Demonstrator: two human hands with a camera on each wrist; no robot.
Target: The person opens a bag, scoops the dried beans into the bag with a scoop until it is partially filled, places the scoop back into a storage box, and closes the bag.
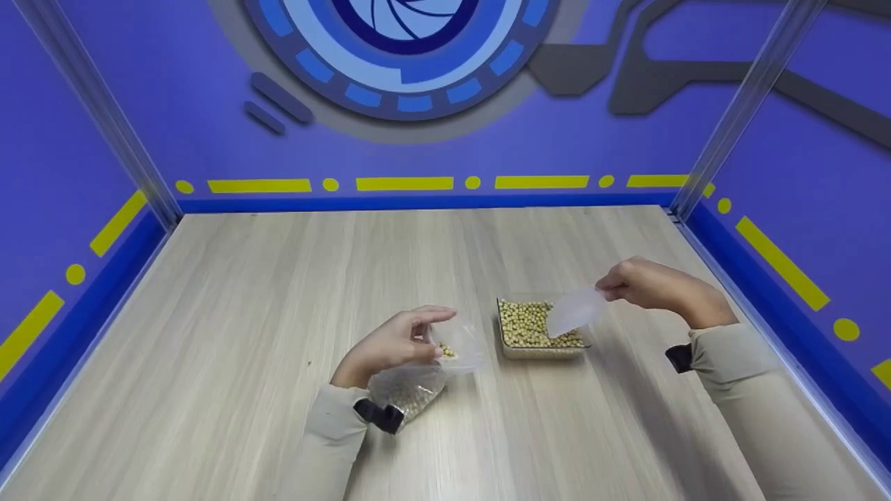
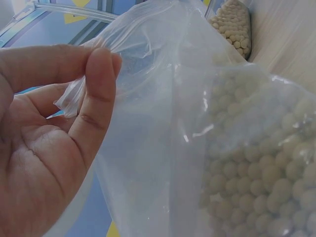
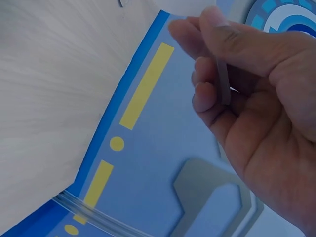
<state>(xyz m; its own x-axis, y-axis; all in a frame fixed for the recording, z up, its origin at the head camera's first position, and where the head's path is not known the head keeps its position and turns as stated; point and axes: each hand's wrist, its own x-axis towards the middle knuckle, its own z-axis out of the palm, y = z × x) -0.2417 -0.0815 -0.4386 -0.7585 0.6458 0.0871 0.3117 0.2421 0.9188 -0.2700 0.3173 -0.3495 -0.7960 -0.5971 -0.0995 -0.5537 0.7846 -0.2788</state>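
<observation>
My left hand (image 1: pixel 393 341) pinches the mouth of a clear plastic bag (image 1: pixel 411 393) between thumb and fingers. Pale yellow beans fill the lower part of this bag (image 2: pixel 256 182), and a few show near its opening. To the right stands a clear rectangular container (image 1: pixel 543 353) heaped with the same beans (image 1: pixel 525 321). A translucent white scoop (image 1: pixel 576 311) hangs over the container's right side, its handle gripped by my right hand (image 1: pixel 651 287). Only a thin strip of the handle (image 3: pixel 223 81) shows in the right wrist view; the scoop's head is mostly out of frame there.
Bag and container are on a light wood-grain table (image 1: pixel 264 292). Blue-purple panels (image 1: pixel 431 156) with yellow markings enclose the table at the back and both sides. Metal posts (image 1: pixel 738 104) rise at the rear corners.
</observation>
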